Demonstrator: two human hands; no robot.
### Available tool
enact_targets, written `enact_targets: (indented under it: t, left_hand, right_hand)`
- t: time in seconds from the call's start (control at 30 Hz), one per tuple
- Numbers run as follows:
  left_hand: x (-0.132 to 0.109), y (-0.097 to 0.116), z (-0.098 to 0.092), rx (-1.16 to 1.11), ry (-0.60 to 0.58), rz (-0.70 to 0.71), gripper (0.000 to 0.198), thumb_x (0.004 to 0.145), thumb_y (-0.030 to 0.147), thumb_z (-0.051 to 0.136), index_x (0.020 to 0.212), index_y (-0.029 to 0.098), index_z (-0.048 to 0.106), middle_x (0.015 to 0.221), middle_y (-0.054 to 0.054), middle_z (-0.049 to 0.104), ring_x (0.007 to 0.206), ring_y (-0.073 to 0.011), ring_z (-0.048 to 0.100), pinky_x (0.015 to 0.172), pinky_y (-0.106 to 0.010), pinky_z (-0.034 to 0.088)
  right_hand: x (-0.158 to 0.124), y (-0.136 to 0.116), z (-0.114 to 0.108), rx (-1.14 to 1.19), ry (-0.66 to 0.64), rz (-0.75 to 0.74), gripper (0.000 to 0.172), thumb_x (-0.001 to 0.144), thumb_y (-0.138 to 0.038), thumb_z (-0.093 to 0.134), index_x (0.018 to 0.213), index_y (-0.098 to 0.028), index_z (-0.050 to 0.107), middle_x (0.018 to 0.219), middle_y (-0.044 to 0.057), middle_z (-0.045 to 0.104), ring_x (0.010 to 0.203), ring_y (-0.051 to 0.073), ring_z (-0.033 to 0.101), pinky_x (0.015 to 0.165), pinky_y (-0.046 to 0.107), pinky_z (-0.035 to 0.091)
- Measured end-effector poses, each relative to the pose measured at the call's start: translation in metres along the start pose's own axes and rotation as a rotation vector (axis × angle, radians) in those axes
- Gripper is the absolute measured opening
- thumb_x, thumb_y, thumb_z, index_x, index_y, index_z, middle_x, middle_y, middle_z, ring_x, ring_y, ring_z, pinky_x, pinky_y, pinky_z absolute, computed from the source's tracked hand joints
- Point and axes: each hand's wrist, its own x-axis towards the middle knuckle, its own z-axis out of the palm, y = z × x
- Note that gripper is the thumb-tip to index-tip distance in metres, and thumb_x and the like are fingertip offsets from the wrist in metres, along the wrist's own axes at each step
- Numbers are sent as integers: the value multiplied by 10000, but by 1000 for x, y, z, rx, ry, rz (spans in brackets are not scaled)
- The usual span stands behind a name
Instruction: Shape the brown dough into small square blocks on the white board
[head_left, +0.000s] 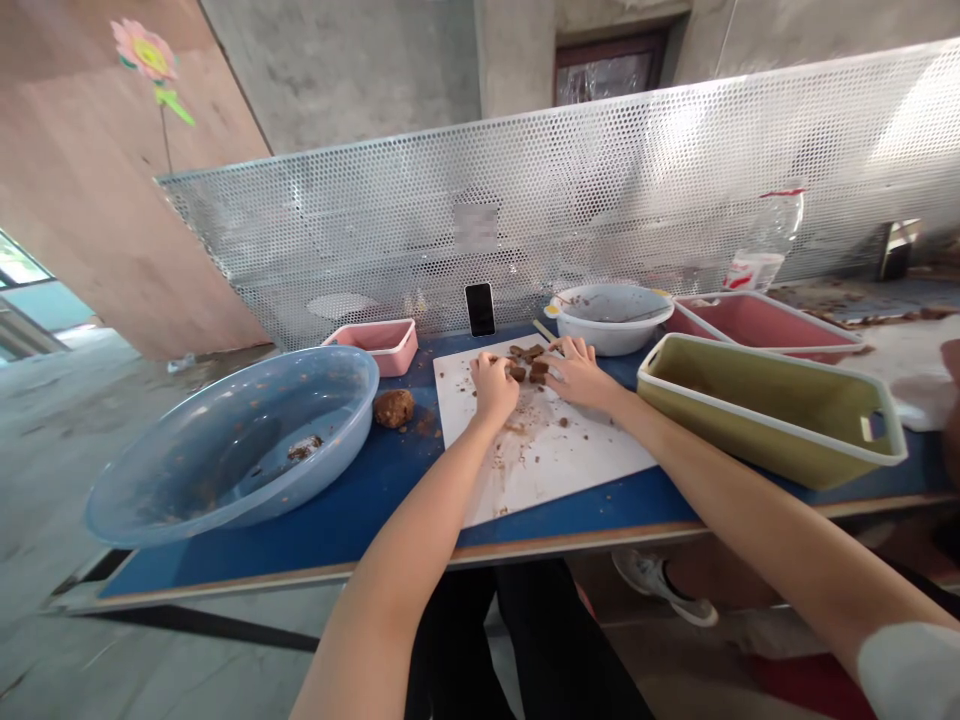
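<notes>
A white cutting board (555, 455) lies on the blue table (352, 510), smeared with brown crumbs. At its far end sits a small heap of brown dough pieces (527, 362). My left hand (493, 388) rests at the heap with its fingers curled on a piece. My right hand (576, 372) lies beside it with fingers bent over the pieces on the right of the heap. A round brown dough ball (394, 407) sits on the table left of the board.
A large blue basin (240, 440) stands at the left, a pink tray (379, 342) behind it. A phone (480, 308) leans on the perforated metal screen (600, 170). A white bowl (611, 318), a red tray (757, 322) and an olive tub (772, 405) stand at the right.
</notes>
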Motion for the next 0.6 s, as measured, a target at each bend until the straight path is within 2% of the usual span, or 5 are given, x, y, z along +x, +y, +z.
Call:
enact_targets:
  t: [0.27, 0.37, 0.6]
  left_hand:
    - [1, 2, -2, 19, -29, -8, 372, 898, -28, 602, 1083, 214, 816, 1317, -161, 635, 1319, -355, 599, 1221, -504, 523]
    - [1, 2, -1, 21, -21, -7, 393, 890, -31, 596, 1101, 213, 820, 1319, -159, 632, 1324, -363, 603, 1214, -517, 534]
    - [1, 0, 1, 14, -6, 5, 373, 913, -25, 585, 1080, 221, 811, 1315, -160, 627, 1311, -373, 594, 1201, -544, 531]
  right_hand:
    - [0, -3, -3, -32, -6, 13, 491, 1049, -405, 577, 1480, -281, 776, 1561, 202, 563, 1377, 462, 492, 1098, 648, 439]
    - [0, -4, -6, -36, -1, 27, 468, 1046, -390, 592, 1447, -265, 799, 1559, 211, 565, 1389, 473, 486, 1100, 648, 428]
    - [-1, -3, -8, -30, -32, 3, 497, 1049, -394, 601, 1503, -278, 768, 1569, 207, 556, 1390, 455, 485, 1098, 616, 424]
